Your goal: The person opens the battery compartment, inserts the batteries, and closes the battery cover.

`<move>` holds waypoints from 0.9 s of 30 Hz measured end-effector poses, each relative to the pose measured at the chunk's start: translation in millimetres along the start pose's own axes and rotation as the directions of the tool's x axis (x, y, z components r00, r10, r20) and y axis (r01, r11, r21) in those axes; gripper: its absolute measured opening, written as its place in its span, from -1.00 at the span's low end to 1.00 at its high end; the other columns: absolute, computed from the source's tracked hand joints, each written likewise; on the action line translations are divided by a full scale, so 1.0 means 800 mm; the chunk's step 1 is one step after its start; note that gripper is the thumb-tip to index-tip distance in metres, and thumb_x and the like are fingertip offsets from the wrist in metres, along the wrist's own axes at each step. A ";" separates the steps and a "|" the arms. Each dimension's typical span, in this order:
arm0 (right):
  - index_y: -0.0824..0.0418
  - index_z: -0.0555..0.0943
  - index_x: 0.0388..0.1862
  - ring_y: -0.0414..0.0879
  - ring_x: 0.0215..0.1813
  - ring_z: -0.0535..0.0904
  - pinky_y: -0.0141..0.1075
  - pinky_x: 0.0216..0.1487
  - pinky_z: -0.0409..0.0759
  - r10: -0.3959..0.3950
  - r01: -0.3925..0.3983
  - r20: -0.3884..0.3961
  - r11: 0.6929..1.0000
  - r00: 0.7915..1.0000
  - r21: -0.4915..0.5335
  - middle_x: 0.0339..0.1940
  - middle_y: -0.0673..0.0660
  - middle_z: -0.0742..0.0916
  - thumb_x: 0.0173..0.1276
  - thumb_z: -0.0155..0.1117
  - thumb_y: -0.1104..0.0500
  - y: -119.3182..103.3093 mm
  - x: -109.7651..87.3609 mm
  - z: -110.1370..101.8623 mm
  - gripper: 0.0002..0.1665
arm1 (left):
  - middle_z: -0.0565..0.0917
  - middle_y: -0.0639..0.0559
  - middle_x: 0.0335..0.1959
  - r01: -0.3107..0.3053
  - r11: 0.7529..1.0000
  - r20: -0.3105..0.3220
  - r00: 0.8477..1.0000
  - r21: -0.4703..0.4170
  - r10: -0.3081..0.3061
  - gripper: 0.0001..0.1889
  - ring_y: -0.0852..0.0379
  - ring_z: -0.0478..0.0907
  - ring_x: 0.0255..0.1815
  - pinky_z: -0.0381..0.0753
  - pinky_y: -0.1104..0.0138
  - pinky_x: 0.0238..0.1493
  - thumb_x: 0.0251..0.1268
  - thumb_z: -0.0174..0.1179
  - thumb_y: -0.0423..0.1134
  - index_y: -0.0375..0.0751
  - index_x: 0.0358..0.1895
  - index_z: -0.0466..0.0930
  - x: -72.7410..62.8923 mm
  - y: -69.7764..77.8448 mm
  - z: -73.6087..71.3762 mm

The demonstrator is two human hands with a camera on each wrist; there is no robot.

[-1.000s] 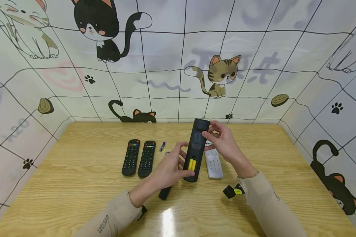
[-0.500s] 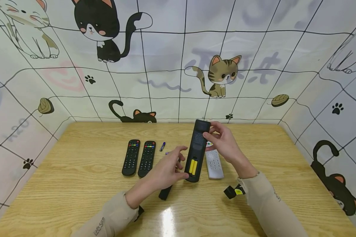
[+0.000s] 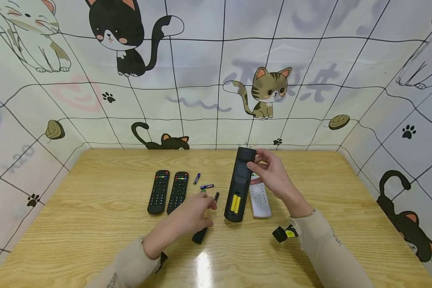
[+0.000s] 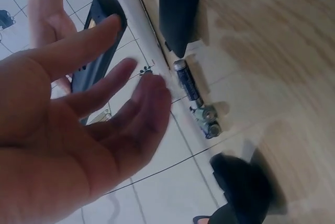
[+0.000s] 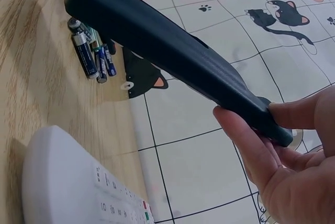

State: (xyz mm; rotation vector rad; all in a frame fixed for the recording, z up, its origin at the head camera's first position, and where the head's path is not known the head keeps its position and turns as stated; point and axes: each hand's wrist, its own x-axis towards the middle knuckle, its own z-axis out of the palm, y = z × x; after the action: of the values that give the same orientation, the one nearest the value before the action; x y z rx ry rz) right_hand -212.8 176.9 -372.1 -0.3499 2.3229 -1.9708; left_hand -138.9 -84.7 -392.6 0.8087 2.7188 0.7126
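No text, brand or number can be read with certainty. Turned-over black remote: several lines of fine print on upper back, too small to read. White remote: key markings present, blurred in right wrist view. Leftmost black remote and its neighbour: key legends too small. Battery: pale print on dark blue wrapper, unreadable. Left sleeve: dark lettering, partial at lower frame edge. Right sleeve: small lettering, illegible. Wall covering: faint blue-grey letter-like strokes, undeciphered.
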 end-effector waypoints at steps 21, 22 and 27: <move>0.39 0.28 0.49 0.13 0.07 0.65 -0.05 -0.27 0.77 0.016 -0.016 -0.001 1.000 1.000 -0.004 0.15 0.44 0.55 0.56 0.20 0.33 0.001 0.000 0.000 -0.40 | 0.71 0.00 -0.14 0.009 0.986 0.160 0.986 0.164 -0.035 -0.75 0.04 0.65 -0.04 0.67 0.27 -0.07 0.09 0.55 -0.42 -0.17 -0.16 0.76 -0.007 0.005 -0.004; 0.39 0.28 0.49 0.13 0.07 0.65 -0.05 -0.27 0.77 0.016 -0.016 -0.001 1.000 1.000 -0.005 0.15 0.44 0.55 0.56 0.20 0.33 0.001 0.000 0.000 -0.40 | 0.71 0.00 -0.13 0.013 0.987 0.162 0.986 0.160 -0.039 -0.75 0.04 0.65 -0.04 0.67 0.27 -0.08 0.09 0.55 -0.42 -0.17 -0.16 0.76 -0.006 0.004 -0.003; 0.40 0.29 0.48 0.11 0.05 0.65 -0.05 -0.26 0.77 0.015 -0.015 0.003 1.000 1.000 -0.002 0.15 0.45 0.55 0.56 0.19 0.34 0.001 0.001 0.000 -0.41 | 0.72 0.00 -0.16 0.020 0.989 0.162 0.986 0.144 -0.044 -0.75 0.06 0.65 -0.05 0.67 0.29 -0.10 0.07 0.55 -0.44 -0.18 -0.18 0.76 -0.003 -0.001 -0.001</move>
State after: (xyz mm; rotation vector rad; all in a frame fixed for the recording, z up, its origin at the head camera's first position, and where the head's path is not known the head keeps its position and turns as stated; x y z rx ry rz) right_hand -213.4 176.7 -372.8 -0.3344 2.3190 -1.9602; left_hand -137.2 -86.8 -392.4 0.8133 2.6489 0.4281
